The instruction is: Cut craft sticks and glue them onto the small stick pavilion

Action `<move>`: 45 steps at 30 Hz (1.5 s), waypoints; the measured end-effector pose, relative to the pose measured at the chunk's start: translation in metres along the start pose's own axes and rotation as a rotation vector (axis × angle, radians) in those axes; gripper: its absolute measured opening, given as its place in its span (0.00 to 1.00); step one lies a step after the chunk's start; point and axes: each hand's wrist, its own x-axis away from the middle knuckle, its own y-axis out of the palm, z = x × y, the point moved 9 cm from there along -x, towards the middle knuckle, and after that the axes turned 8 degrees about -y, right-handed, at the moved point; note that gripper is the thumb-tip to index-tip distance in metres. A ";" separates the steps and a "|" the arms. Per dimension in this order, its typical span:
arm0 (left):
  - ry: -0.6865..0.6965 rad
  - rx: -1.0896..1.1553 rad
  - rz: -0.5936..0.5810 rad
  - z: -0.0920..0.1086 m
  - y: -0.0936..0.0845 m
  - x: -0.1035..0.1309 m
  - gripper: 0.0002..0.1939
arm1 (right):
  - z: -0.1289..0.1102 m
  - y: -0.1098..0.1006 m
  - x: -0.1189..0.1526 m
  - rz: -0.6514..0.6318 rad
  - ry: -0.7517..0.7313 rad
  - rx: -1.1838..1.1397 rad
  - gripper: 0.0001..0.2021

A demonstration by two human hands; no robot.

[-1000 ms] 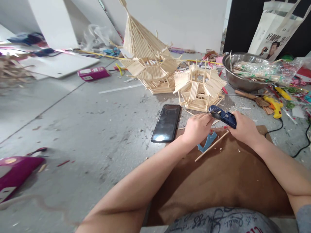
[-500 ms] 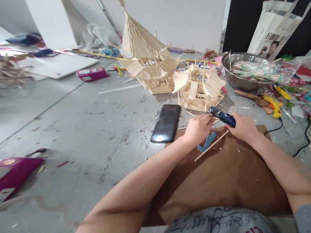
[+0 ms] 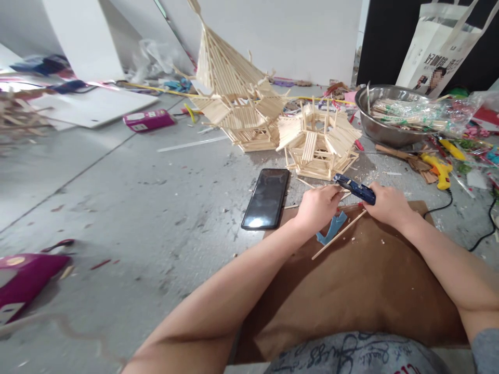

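Note:
My right hand [image 3: 388,204] is closed around a dark blue plier-like cutter [image 3: 354,189], its head pointing left towards the other hand. My left hand [image 3: 316,208] is closed in a pinch beside the cutter's head. What appears to be a thin wooden stick is at those fingertips, mostly hidden by them. Below the hands, a loose wooden stick [image 3: 338,235] lies slantwise over a brown board [image 3: 351,301], next to a blue strip [image 3: 332,228]. Just beyond the hands stands a low six-sided stick structure [image 3: 312,143].
A taller stick tower [image 3: 237,98] with a pointed roof stands behind. A black phone [image 3: 266,199] lies left of my hands. At the right are a steel bowl [image 3: 364,122] of wrapped sticks and a corded yellow glue gun [image 3: 440,169]. Purple boxes [image 3: 150,120] lie at the left.
The cutter and my right hand have shifted very slightly left. My left hand stays in nearly the same place.

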 end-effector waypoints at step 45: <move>0.016 -0.008 0.010 -0.001 0.001 0.001 0.09 | 0.000 0.000 -0.004 0.035 -0.015 0.013 0.15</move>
